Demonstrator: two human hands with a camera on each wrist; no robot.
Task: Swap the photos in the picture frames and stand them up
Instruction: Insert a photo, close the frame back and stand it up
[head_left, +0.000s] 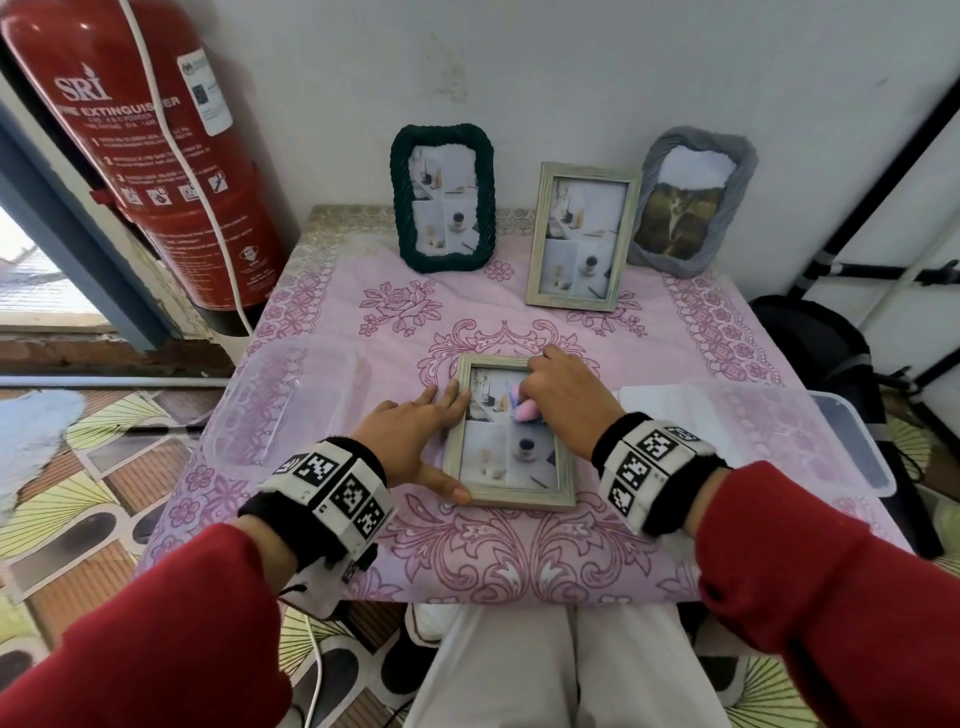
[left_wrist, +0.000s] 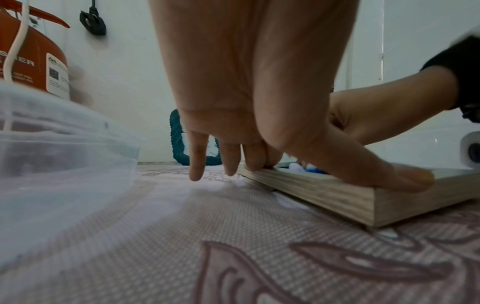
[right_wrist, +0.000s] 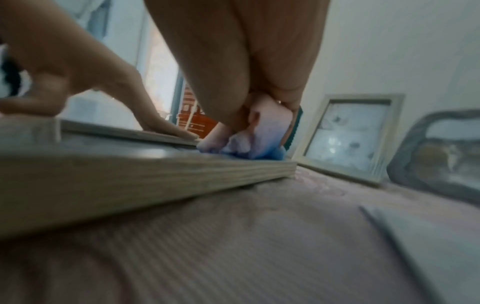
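Low in the centre of the head view, the wooden frame (head_left: 511, 434) lay flat on the tablecloth (head_left: 519, 561). Our left hand (head_left: 413, 434) pressed its left edge with fingers spread; our right hand (head_left: 563, 397) pinched a pink-and-blue cloth (head_left: 525, 408) against the glass. Pushing too hard, we judged, could slide the frame or rumple the tablecloth.

pink floral tablecloth (head_left: 322, 291), dark green frame (head_left: 400, 208), grey frame (head_left: 743, 171), red extinguisher (head_left: 156, 156), red sleeves (head_left: 171, 623)
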